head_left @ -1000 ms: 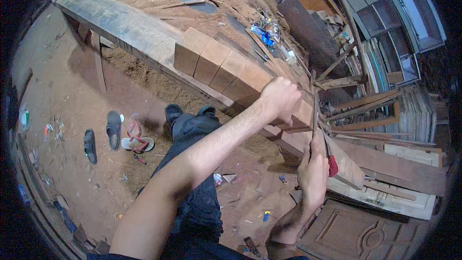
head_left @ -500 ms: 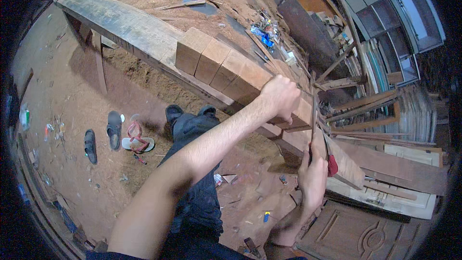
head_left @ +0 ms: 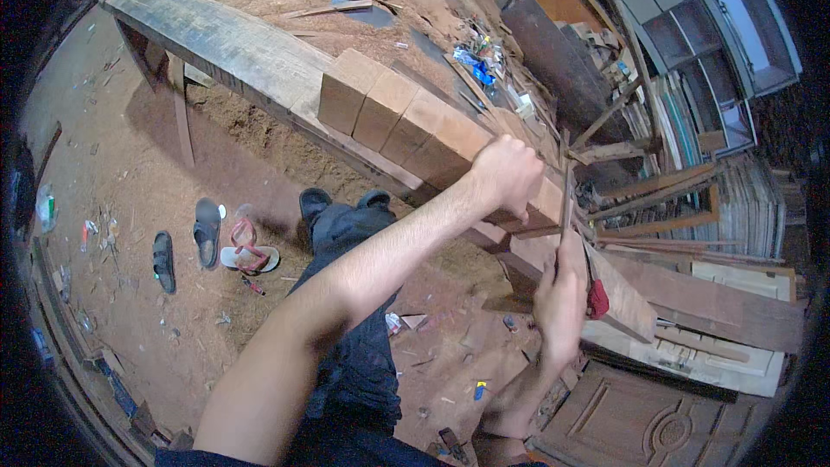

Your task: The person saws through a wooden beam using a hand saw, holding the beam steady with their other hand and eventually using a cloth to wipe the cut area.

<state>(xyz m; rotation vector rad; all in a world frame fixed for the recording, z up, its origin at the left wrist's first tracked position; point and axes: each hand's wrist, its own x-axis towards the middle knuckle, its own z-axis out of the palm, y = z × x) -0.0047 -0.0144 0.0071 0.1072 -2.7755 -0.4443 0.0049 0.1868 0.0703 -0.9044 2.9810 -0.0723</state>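
A row of square-cut wooden blocks [head_left: 376,104] lies on a long, worn plank bench [head_left: 216,43]. My left hand [head_left: 510,173] is closed over the block at the row's right end, fingertips bent down its side. My right hand [head_left: 560,294] is closed on a long, thin strip [head_left: 566,207], upright in the picture beside that end block; whether it is wood or metal I cannot tell. A red object [head_left: 597,298] shows just right of my right hand, partly hidden.
Sandals and flip-flops [head_left: 246,255] lie on the dusty floor left of my legs. Sawdust, scrap wood and litter [head_left: 475,65] are beyond the bench. Leaning boards [head_left: 743,216], glazed frames [head_left: 743,26] and a carved wooden door [head_left: 648,424] crowd the right side.
My right hand dipped, then moved slightly up along the end block with the thin strip. My left hand stays on the block. The view has shifted very slightly.
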